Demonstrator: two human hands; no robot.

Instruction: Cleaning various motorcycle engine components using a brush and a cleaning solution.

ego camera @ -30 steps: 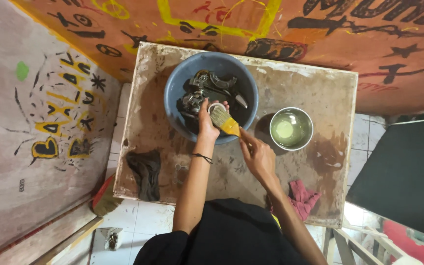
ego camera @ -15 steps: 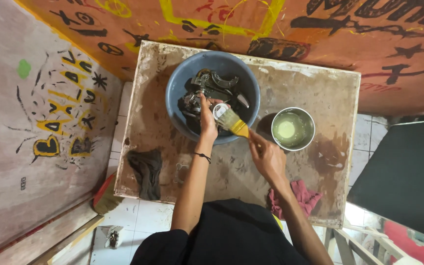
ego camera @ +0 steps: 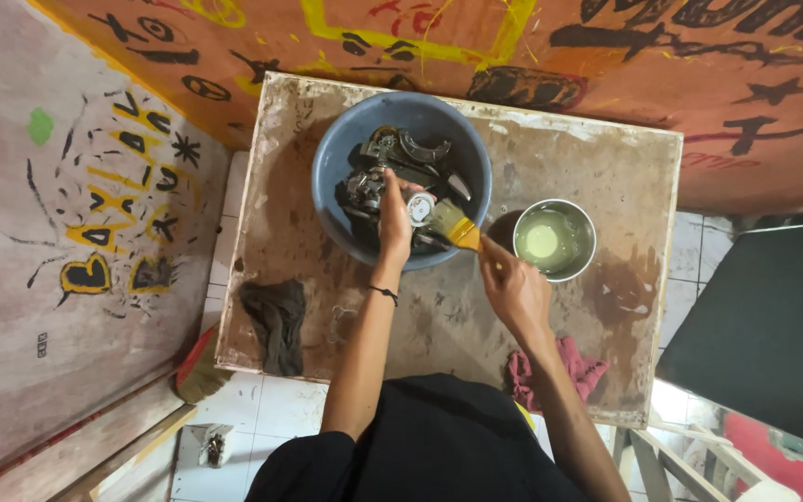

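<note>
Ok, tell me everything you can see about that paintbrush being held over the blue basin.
The paintbrush is a flat brush with a yellowish ferrule and pale bristles, its handle hidden in the right hand. It lies tilted, bristles pointing left over the rim of the blue basin, their tips against a small round metal part that the left hand holds. The bristles look wet or soiled, though that is hard to tell. A metal bowl of pale liquid stands just right of it.
</note>
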